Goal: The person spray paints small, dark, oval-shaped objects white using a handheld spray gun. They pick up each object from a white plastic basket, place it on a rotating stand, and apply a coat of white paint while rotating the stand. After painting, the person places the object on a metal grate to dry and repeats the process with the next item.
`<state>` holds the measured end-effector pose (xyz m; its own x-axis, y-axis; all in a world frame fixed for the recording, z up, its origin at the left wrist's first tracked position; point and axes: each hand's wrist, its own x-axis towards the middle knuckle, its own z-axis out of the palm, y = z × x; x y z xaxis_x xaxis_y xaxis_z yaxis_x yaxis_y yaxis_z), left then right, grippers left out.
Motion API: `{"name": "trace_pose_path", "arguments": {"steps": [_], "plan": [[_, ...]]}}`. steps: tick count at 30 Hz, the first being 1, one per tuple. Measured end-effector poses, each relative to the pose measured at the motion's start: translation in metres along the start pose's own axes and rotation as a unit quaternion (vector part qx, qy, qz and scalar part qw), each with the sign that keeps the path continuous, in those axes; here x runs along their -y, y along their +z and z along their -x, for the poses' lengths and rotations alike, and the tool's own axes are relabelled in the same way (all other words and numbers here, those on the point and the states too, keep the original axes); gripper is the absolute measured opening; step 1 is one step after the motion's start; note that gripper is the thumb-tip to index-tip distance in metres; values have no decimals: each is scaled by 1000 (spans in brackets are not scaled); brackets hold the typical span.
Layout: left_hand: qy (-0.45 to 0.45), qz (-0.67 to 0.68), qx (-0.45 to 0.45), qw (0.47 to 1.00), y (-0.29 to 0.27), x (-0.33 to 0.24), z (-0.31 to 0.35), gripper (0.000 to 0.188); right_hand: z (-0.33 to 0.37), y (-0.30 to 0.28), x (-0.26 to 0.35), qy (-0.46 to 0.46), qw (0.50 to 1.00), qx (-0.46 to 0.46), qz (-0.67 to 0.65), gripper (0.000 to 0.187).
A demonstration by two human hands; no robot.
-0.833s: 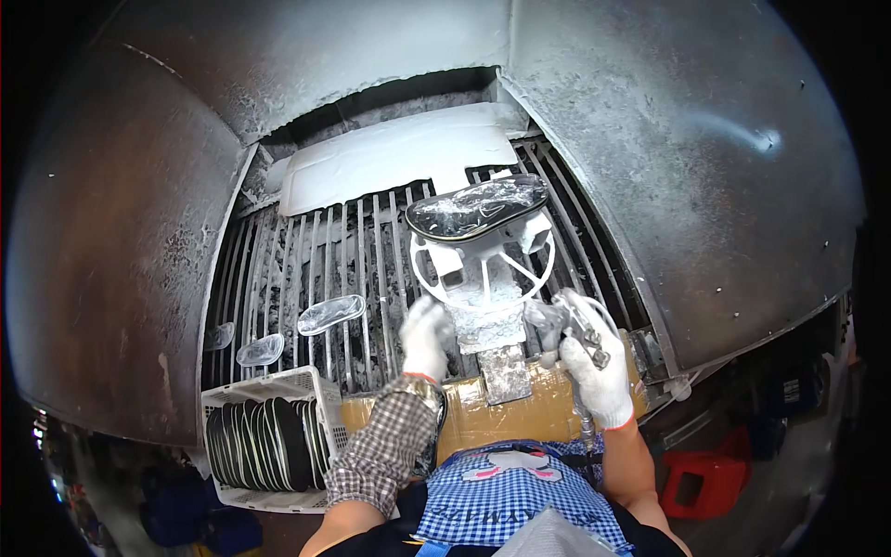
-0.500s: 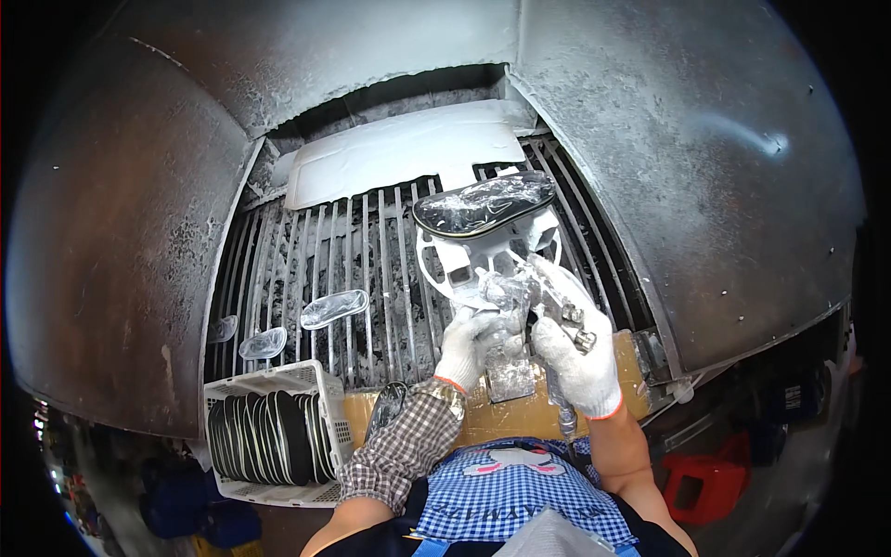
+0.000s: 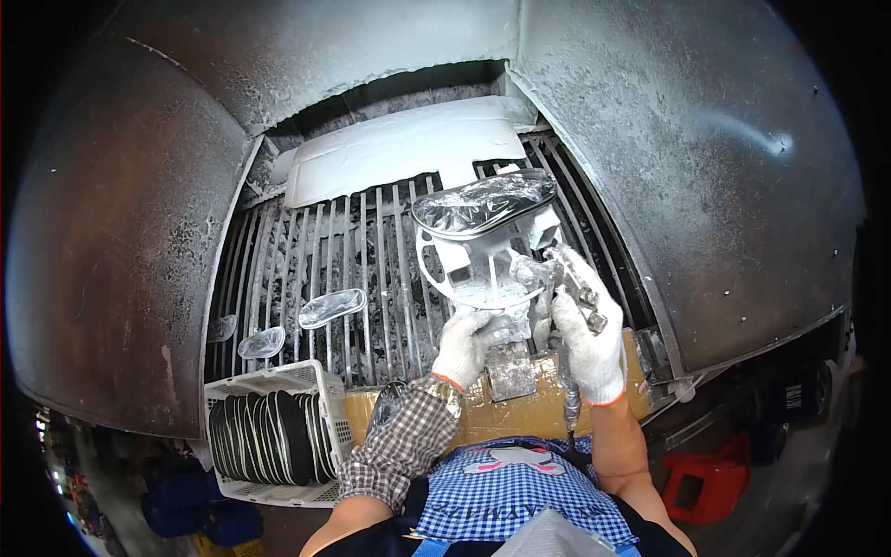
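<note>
- Your left hand (image 3: 467, 342) in its white glove has moved in close since a moment ago. Before, it was lower and more to the left; now its fingers are wrapped around the bottom of the white stand (image 3: 483, 269)
- Your right hand (image 3: 587, 336) has come up too. Its fingers are clenched around the spray gun (image 3: 574, 278), and the gun's tip now sits just beside the stand, very near your left fingertips
- The shiny dark sole piece (image 3: 484, 202) rests on top of the stand, above both sets of fingers. It has hardly moved
- So it looks like you are holding the stand steady with one hand and pointing the gun at it with the other; I think spraying is under way or about to start
- Far to the left of your left fingers, three small clear pieces (image 3: 331, 307) lie on the metal grate (image 3: 371, 260)
- Below them, near your left elbow, a white basket (image 3: 320, 381) holds a row of dark soles (image 3: 264, 436)
- A flat white sheet (image 3: 399, 148) lies at the back, well past the stand
</note>
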<state>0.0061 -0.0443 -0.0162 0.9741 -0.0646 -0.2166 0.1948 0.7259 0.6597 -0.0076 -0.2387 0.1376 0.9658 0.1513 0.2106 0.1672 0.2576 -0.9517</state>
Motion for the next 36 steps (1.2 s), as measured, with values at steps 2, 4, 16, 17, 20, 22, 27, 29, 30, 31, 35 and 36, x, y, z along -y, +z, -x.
{"name": "trace_pose_path", "arguments": {"steps": [2, 4, 16, 17, 20, 22, 27, 29, 30, 31, 35, 36], "plan": [[0, -3, -1, 1000, 1, -1, 1, 58, -1, -3, -2, 3, 1000, -15, 0, 54], [0, -9, -8, 1000, 4, -5, 4, 58, -2, -8, -5, 0, 1000, -25, 17, 55], [1, 25, -4, 1000, 2, -3, 0, 39, -1, -16, -2, -13, 997, -76, -4, 55], [2, 23, -6, 1000, 2, -3, 1, 38, 0, -17, -1, -6, 997, -78, -3, 55], [7, 17, -10, 1000, 6, -5, 3, 37, 1, -14, -6, -64, 988, -122, 75, 55], [7, 19, -6, 1000, 11, -8, 6, 37, 6, -14, -2, -38, 994, -91, 42, 54], [-3, 2, -11, 1000, 2, -7, 3, 39, 6, -14, -1, -26, 997, -73, -3, 51], [-2, -9, -12, 1000, -1, -6, 3, 42, 4, -19, -1, -30, 997, -73, 4, 51], [-1, -16, -10, 1000, -2, -6, 2, 46, 2, -20, 0, -23, 997, -74, -14, 51], [1, -22, -7, 1000, -4, -6, 2, 49, 1, -21, 2, -16, 997, -74, -32, 51], [4, -32, -1, 999, -5, -10, 4, 50, -5, -28, 1, -16, 995, -93, -45, 51], [5, -27, -6, 1000, -3, -11, 5, 49, -7, -29, 0, -18, 994, -99, -43, 51]]}}
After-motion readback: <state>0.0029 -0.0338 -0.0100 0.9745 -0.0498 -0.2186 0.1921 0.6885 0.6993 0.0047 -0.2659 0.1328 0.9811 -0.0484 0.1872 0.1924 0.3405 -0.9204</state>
